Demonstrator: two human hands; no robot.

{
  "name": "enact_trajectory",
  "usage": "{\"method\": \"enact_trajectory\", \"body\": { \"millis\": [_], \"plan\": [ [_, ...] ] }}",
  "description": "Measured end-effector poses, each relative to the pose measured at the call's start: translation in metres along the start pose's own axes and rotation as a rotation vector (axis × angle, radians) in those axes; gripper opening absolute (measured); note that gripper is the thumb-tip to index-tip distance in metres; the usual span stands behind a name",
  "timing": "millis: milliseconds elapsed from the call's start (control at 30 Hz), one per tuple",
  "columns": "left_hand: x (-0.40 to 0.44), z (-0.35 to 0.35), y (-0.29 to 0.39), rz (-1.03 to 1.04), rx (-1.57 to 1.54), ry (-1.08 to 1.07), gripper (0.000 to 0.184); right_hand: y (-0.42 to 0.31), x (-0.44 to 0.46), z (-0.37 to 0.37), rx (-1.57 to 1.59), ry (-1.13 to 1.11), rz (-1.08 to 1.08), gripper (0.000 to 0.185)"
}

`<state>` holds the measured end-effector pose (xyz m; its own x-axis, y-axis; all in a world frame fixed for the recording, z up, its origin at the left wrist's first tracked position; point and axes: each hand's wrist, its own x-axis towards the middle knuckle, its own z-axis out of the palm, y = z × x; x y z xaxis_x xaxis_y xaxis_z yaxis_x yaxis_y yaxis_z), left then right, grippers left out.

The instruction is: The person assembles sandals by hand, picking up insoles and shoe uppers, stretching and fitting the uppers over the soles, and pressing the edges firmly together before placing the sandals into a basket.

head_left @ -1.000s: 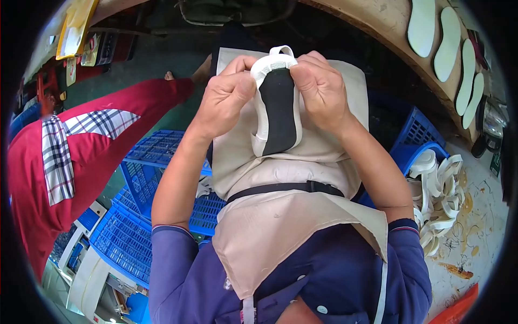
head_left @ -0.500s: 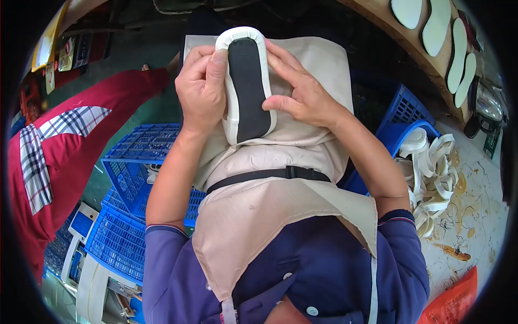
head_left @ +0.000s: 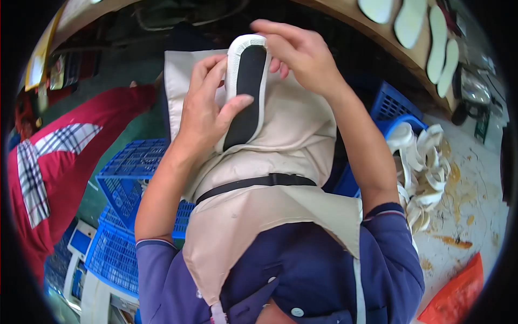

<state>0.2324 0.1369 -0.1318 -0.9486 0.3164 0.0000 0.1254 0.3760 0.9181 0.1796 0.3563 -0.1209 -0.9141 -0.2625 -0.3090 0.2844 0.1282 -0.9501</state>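
A shoe sole (head_left: 249, 81) with a black underside and a pale, gathered rim stands nearly upright over my lap. My left hand (head_left: 202, 105) is wrapped round its left side, the thumb lying across the black face and the fingers at the left rim. At the rounded top end, my right hand (head_left: 305, 56) is closed at the upper right rim with bent fingers; one finger reaches out above the top. The far side of the sole is hidden. Below it lies the beige apron (head_left: 291, 129) on my lap, with a black belt (head_left: 259, 183) across it.
Blue plastic crates (head_left: 127, 173) stand at my left, and another blue crate (head_left: 394, 108) at my right. White straps (head_left: 423, 167) lie heaped beside a stained surface (head_left: 464, 200). Pale insoles (head_left: 411, 24) rest on a wooden shelf (head_left: 350, 13). A person's red garment (head_left: 70, 156) is at left.
My right hand has moved from the sole's right side up to its top end. My left hand has shifted lower, its thumb now across the black face. The sole has turned slightly.
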Motion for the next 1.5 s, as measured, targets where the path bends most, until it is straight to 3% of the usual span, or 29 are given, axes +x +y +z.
{"method": "enact_trajectory", "body": {
  "millis": [67,133,167,367,500,600,633,700,733,800,833,867,900,933,1000,1033,1100,1167,1233,1300,1333,1400,1433,1467,1500],
  "plan": [
    [-0.013,0.009,0.007,-0.047,-0.140,-0.011,0.086,-0.015,0.004,-0.011,-0.164,-0.113,0.020,0.030],
    [-0.037,0.011,-0.012,-0.122,-0.221,-0.009,0.092,-0.010,-0.001,-0.020,-0.092,0.007,-0.034,0.026],
    [-0.049,0.004,-0.015,-0.337,-0.346,-0.062,0.089,-0.006,-0.002,-0.021,-0.049,0.053,-0.058,0.024],
    [-0.069,-0.017,-0.019,-0.431,-0.373,-0.105,0.068,0.030,-0.008,-0.001,0.165,0.092,0.114,0.027],
    [-0.075,-0.016,-0.021,-0.353,-0.446,0.002,0.045,0.035,-0.019,0.001,0.320,-0.079,0.108,0.033],
    [-0.078,-0.022,-0.024,-0.528,-0.445,-0.088,0.030,0.035,-0.026,0.016,0.161,-0.023,0.052,0.038],
    [-0.081,-0.025,-0.021,-0.494,-0.324,-0.036,0.028,0.041,-0.026,0.028,0.203,0.028,-0.113,0.053],
    [-0.075,-0.024,-0.005,-0.377,-0.107,0.041,0.024,0.047,-0.033,0.040,0.184,0.019,-0.170,0.092],
    [-0.079,-0.027,-0.005,-0.359,-0.042,0.085,0.021,0.046,-0.036,0.048,0.260,0.025,-0.130,0.102],
    [-0.091,-0.053,0.012,-0.401,0.046,0.085,0.024,0.037,-0.041,0.058,-0.085,0.038,-0.195,0.102],
    [-0.105,-0.076,0.015,-0.504,0.104,0.133,0.024,0.026,-0.045,0.061,-0.271,0.034,-0.284,0.095],
    [-0.121,-0.106,0.015,-0.474,0.150,0.181,0.025,0.024,-0.043,0.067,-0.313,0.027,-0.449,0.084],
    [-0.133,-0.139,0.028,-0.553,0.178,0.184,0.025,0.021,-0.042,0.072,-0.281,0.109,-0.579,0.062],
    [-0.147,-0.168,0.042,-0.536,0.292,0.158,0.022,0.017,-0.046,0.069,-0.302,0.107,-0.565,0.054],
    [-0.214,-0.240,0.052,-0.941,0.681,-0.248,0.025,0.009,-0.047,0.069,-0.332,0.091,-0.536,0.038],
    [-0.244,-0.246,0.063,-0.902,1.097,-0.500,0.032,0.002,-0.053,0.062,-0.353,0.121,-0.553,0.023],
    [-0.270,-0.235,0.059,-1.023,1.086,-0.662,0.034,-0.008,-0.067,0.038,-0.497,0.199,-0.580,0.020],
    [-0.259,-0.212,0.038,-1.081,0.824,-0.527,0.036,-0.022,-0.088,0.009,-0.665,0.351,-0.585,0.018],
    [-0.218,-0.186,0.028,-0.969,0.573,-0.344,0.038,-0.042,-0.112,-0.030,-0.835,0.565,-0.589,0.017],
    [-0.169,-0.160,0.036,-0.682,0.463,-0.256,0.040,-0.064,-0.140,-0.067,-1.034,0.938,-0.443,0.024],
    [-0.142,-0.146,0.045,-0.506,0.452,-0.239,0.043,-0.064,-0.156,-0.089,-1.134,1.038,-0.409,0.033],
    [-0.087,-0.126,0.065,-0.260,0.454,-0.259,0.044,-0.055,-0.184,-0.114,-1.353,1.178,-0.089,0.061],
    [-0.067,-0.116,0.065,-0.202,0.407,-0.247,0.042,-0.041,-0.197,-0.124,-1.399,1.174,0.116,0.067],
    [-0.046,-0.107,0.075,-0.163,0.390,-0.295,0.042,-0.015,-0.216,-0.135,-1.383,1.112,0.277,0.055],
    [-0.029,-0.097,0.082,0.014,0.347,-0.319,0.039,-0.012,-0.242,-0.147,-1.204,0.785,0.643,0.040]
  ]
}}
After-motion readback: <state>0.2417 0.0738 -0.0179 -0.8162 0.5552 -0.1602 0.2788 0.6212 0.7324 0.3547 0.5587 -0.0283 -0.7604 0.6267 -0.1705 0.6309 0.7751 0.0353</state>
